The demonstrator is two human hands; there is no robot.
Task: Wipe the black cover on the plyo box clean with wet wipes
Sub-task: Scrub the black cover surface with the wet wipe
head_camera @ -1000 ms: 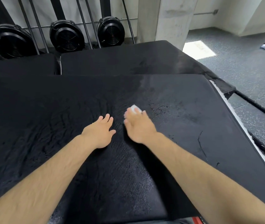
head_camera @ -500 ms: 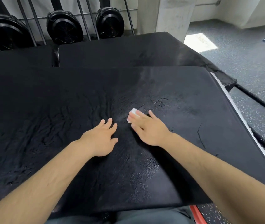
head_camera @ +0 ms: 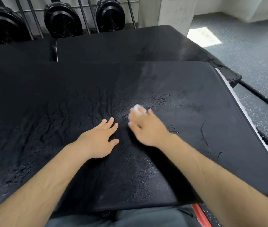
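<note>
While the wet wipe point(head_camera: 137, 108) is pressed under the flat right hand point(head_camera: 147, 130), the left hand point(head_camera: 98, 141) is splayed. The cracked black cover point(head_camera: 203, 135) could be snagged.

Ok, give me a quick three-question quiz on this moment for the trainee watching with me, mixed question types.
1. True or false: the left hand lies flat on the black cover and holds nothing.
2. Which hand presses the white wet wipe onto the cover? A) left hand B) right hand C) both
3. How many round black fan housings show along the top of the view?
Key: 1 true; 2 B; 3 three.
</note>
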